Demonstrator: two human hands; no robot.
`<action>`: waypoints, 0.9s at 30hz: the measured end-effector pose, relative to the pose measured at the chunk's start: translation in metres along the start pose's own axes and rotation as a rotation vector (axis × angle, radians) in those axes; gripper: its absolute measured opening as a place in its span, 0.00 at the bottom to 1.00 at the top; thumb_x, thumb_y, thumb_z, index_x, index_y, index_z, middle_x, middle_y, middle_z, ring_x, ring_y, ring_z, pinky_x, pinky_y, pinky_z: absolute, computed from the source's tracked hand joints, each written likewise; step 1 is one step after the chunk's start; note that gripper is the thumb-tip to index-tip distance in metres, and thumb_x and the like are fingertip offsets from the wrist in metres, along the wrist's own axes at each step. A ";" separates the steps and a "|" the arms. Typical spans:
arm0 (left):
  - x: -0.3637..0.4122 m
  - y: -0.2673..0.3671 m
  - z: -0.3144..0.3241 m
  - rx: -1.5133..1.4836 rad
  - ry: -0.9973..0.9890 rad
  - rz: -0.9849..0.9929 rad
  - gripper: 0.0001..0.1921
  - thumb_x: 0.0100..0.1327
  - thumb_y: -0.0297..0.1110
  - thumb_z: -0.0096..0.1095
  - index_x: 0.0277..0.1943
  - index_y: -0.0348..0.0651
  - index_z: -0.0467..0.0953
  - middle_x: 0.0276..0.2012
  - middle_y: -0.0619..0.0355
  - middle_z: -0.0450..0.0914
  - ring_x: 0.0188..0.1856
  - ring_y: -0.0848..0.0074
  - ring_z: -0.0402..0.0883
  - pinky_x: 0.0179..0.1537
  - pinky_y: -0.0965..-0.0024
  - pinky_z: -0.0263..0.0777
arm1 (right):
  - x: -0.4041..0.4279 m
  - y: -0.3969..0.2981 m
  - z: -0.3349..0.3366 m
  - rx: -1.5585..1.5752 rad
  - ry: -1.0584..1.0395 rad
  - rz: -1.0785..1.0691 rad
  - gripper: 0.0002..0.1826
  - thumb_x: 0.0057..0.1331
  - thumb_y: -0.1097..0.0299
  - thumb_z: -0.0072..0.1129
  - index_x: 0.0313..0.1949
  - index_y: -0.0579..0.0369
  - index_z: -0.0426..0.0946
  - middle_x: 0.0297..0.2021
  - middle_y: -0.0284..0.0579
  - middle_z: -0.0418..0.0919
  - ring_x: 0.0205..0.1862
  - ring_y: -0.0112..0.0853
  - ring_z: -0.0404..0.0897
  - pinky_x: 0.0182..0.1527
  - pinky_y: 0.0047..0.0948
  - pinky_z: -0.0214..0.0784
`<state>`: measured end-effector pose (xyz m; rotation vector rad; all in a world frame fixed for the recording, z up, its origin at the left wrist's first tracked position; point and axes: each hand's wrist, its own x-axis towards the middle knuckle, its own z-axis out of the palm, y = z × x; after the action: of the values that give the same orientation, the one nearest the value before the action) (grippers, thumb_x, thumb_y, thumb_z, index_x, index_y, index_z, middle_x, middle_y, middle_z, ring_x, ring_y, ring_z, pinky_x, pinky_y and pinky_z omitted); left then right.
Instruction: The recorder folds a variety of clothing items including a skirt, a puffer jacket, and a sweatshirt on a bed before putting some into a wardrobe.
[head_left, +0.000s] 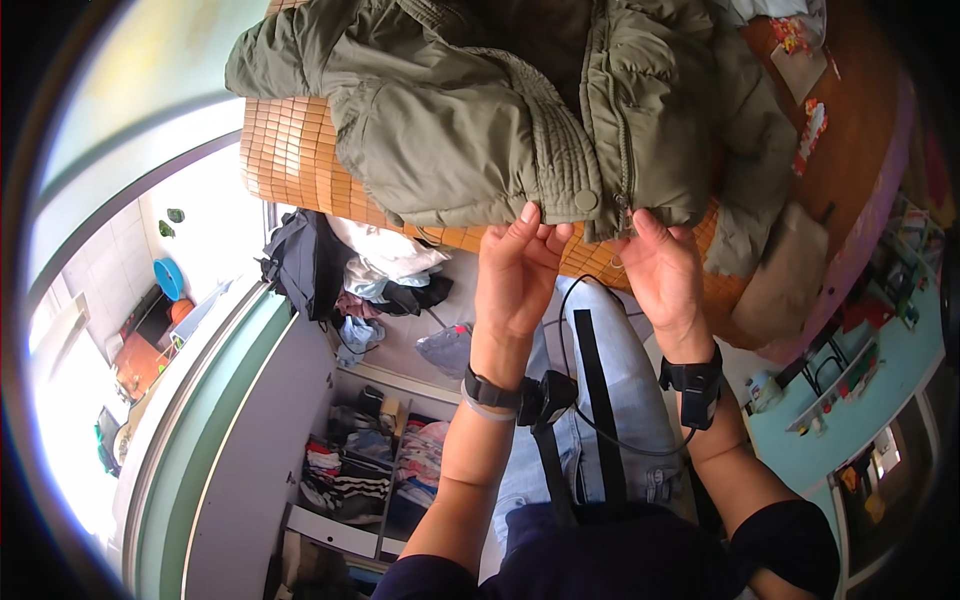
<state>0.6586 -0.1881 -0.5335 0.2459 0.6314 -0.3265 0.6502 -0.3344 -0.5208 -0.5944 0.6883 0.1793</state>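
An olive-green padded jacket (457, 142) lies spread on a bamboo tile mat (289, 154), its front parted and its lower hem towards me. My left hand (519, 259) pinches the hem just left of a round snap button (586, 200), thumb on top and fingers beneath. My right hand (661, 262) grips the hem beside the lower end of the zipper (624, 150), thumb on top. The two front edges lie close together at the bottom between my hands. Both wrists wear black straps with small devices, joined to a black cable.
A dark bag (304, 262) and heaped clothes (390, 259) are at the left. Below them an open wardrobe (375, 536) holds folded clothes. Paper and red wrappers (810, 135) lie at the right of the bed. A turquoise desk (802, 427) with small items stands at lower right.
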 end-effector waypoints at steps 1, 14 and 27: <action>0.000 0.002 0.000 -0.056 -0.047 -0.010 0.08 0.59 0.24 0.49 0.41 0.34 0.69 0.38 0.54 0.76 0.38 0.73 0.76 0.44 0.70 0.70 | 0.000 0.000 -0.001 -0.035 -0.018 -0.039 0.06 0.55 0.76 0.56 0.33 0.50 0.74 0.36 0.34 0.75 0.40 0.26 0.72 0.42 0.28 0.63; 0.016 -0.042 -0.014 1.181 0.219 0.323 0.13 0.53 0.30 0.61 0.37 0.33 0.67 0.29 0.55 0.70 0.27 0.77 0.70 0.30 0.76 0.66 | 0.017 0.036 -0.018 -0.242 0.104 0.025 0.08 0.57 0.76 0.52 0.37 0.60 0.73 0.35 0.39 0.75 0.37 0.25 0.73 0.41 0.22 0.64; -0.002 -0.030 -0.029 1.181 0.348 0.261 0.07 0.58 0.29 0.54 0.30 0.34 0.67 0.19 0.59 0.70 0.20 0.82 0.67 0.22 0.78 0.62 | 0.015 0.050 -0.027 -0.281 0.090 0.109 0.06 0.56 0.75 0.55 0.34 0.54 0.72 0.32 0.34 0.74 0.35 0.24 0.72 0.37 0.25 0.63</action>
<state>0.6303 -0.2058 -0.5591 1.5289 0.6758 -0.3769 0.6298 -0.3093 -0.5691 -0.8379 0.7897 0.3561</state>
